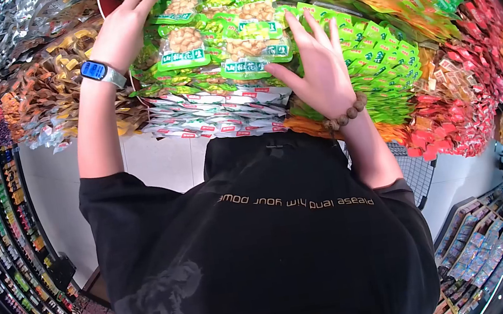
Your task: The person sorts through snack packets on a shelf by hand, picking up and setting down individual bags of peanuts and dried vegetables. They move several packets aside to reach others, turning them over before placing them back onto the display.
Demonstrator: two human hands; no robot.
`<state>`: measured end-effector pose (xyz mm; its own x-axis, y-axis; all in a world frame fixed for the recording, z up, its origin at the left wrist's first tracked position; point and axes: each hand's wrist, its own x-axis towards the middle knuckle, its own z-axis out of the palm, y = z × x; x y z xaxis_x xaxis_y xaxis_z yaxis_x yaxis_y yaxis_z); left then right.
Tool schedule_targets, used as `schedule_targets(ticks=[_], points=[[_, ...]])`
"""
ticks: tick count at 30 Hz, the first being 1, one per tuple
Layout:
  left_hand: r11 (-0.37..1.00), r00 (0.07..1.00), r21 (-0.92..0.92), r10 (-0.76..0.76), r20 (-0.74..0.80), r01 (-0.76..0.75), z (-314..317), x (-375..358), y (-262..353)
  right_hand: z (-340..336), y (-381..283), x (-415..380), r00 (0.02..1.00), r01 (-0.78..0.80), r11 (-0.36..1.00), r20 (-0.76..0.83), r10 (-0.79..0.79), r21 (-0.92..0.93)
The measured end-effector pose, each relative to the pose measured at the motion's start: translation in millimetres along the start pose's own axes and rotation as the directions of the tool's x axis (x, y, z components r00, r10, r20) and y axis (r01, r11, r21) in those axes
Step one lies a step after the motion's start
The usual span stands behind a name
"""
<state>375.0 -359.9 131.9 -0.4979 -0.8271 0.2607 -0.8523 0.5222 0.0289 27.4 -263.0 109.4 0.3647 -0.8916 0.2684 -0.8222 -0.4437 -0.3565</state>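
Green see-through packets of peanuts [182, 45] lie in a heap in front of me, their labels facing up. My left hand [126, 29], with a watch on the wrist, rests at the heap's left edge. Its fingers stretch out to the upper left packet [178, 9]; the thumb is hidden. My right hand [322, 76], with a beaded bracelet [347, 114], lies open at the right side of the heap. Its fingers are spread, and the thumb reaches the edge of the lower right peanut packet [247, 68].
White packets [214, 112] are stacked along the near edge of the display. Bright green packets [377, 53] stand in rows to the right, with red packets [453, 113] beyond. Brown packets [48, 88] fill the left. A wire basket [413, 168] is below right.
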Motion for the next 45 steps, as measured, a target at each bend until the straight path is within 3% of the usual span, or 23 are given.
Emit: schedule_targets(ticks=[3,7,13,16,17,18,19,21,23,25,27,30,32,33,35,36,37,39,42,45], points=[[0.999,0.996,0.038,-0.025,0.087,0.021,-4,0,-13,7,2,-2,0.999,0.019,0.999,-0.041,-0.017,0.051],[1.0,0.996,0.018,0.01,0.085,-0.011,-28,-3,-20,17,6,-5,0.994,0.032,0.993,-0.109,-0.02,0.112],[0.989,0.975,0.063,0.146,-0.165,-0.137,-73,-15,0,25,10,-8,0.983,0.066,0.993,-0.178,-0.047,0.098],[0.991,0.941,-0.134,-0.07,-0.332,0.026,-93,-43,-2,25,11,-9,0.98,0.046,0.994,-0.198,-0.025,0.104],[0.975,0.917,-0.144,-0.212,-0.337,0.172,-101,-59,-4,25,11,-9,0.978,0.036,0.994,-0.207,-0.013,0.107],[0.837,0.848,-0.505,-0.414,-0.332,0.211,-99,-76,-10,24,10,-9,0.976,0.025,0.994,-0.216,-0.001,0.111],[0.77,0.785,-0.603,-0.499,-0.367,0.208,-99,-88,-7,23,9,-8,0.974,0.022,0.994,-0.227,0.004,0.111],[0.513,0.7,-0.852,-0.645,-0.305,0.102,-85,-107,9,20,5,-7,0.968,0.014,0.994,-0.249,0.015,0.112],[0.331,0.78,-0.93,-0.62,-0.086,0.16,-62,-139,19,19,4,-9,0.964,0.048,0.976,-0.266,0.011,0.211],[0.215,0.774,-0.924,-0.622,0.121,0.317,-29,-150,57,17,0,-15,0.971,0.08,0.932,-0.238,0.007,0.354],[0.092,0.783,-0.917,-0.558,0.275,0.388,10,-170,86,13,-9,-19,0.977,0.12,0.937,-0.204,-0.054,0.327],[-0.101,0.803,-0.916,-0.45,0.39,0.389,17,-155,140,15,-15,-24,0.975,0.196,0.934,-0.157,-0.155,0.298],[-0.214,0.817,-0.885,-0.341,0.464,0.413,24,-153,156,13,-16,-23,0.942,0.327,0.865,-0.201,-0.268,0.381],[-0.176,0.821,-0.9,-0.369,0.436,0.399,29,-148,164,11,-16,-25,0.921,0.387,0.82,-0.22,-0.322,0.421],[0.157,0.874,-0.897,-0.347,0.341,0.412,33,-140,158,7,-15,-33,0.907,0.417,0.778,-0.162,-0.388,0.47],[0.032,0.882,-0.947,-0.376,0.285,0.319,34,-129,164,7,-15,-37,0.912,0.394,0.765,-0.112,-0.395,0.509],[-0.013,0.863,-0.936,-0.383,0.33,0.352,31,-121,165,9,-16,-39,0.914,0.37,0.754,-0.07,-0.399,0.543],[0.003,0.847,-0.915,-0.379,0.373,0.404,30,-113,165,14,-17,-42,0.935,0.312,0.77,-0.035,-0.353,0.557],[-0.119,0.833,-0.898,-0.34,0.437,0.423,33,-105,170,12,-18,-47,0.966,0.111,0.779,0.116,-0.23,0.617],[-0.15,0.829,-0.862,-0.238,0.506,0.484,42,-103,167,15,-14,-49,0.965,-0.01,0.744,0.2,-0.167,0.668]])
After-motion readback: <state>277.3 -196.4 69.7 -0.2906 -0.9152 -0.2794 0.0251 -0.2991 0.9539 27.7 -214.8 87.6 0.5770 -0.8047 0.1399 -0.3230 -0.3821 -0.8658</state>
